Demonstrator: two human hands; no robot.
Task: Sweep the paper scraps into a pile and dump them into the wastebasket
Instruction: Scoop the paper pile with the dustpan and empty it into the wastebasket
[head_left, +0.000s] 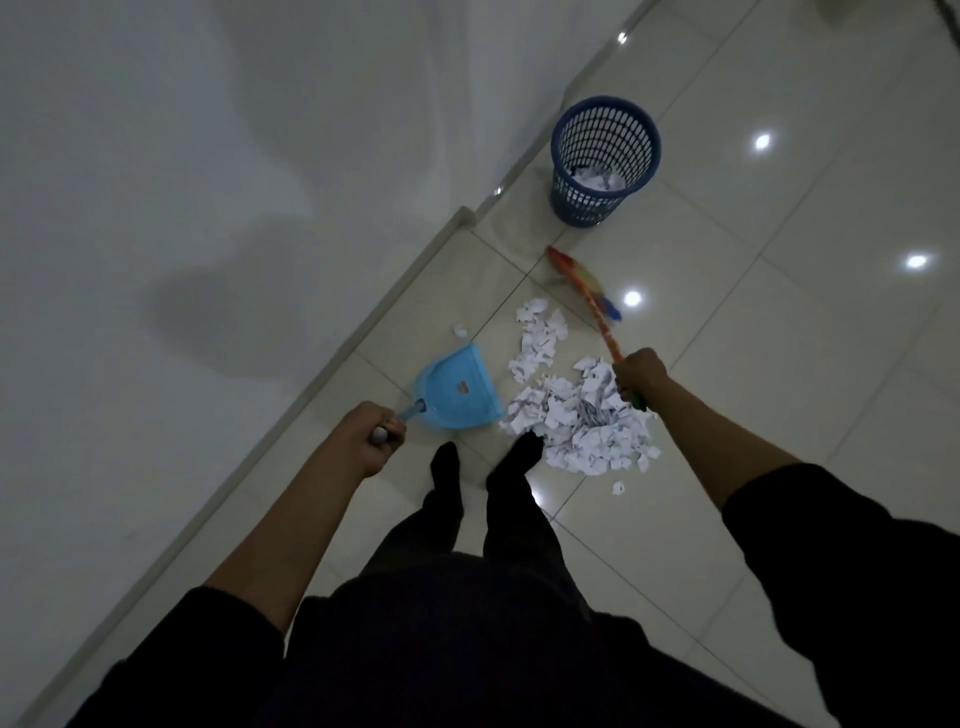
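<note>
My left grip (375, 440) is wrapped tight round the handle of the light-blue dustpan (457, 391), whose mouth faces the paper; my right grip (638, 375) is clenched on the orange shaft of the broom (584, 288), its bristled head lifted and blurred out toward the wastebasket (605, 161).

The risk I see — a hard stroke would scatter the light scraps past the pan, or flick them under my right foot (519, 457), which touches the pile's edge. A pan lip not flat to the floor (779, 364) would let pieces slide beneath it.

The paper scraps (576, 410) are white, torn and crumpled, mostly heaped just right of the dustpan, with a looser trail running up toward the broom head. A few strays lie apart — one near the skirting, one below the heap. The wastebasket, blue mesh, already holds some paper.
</note>
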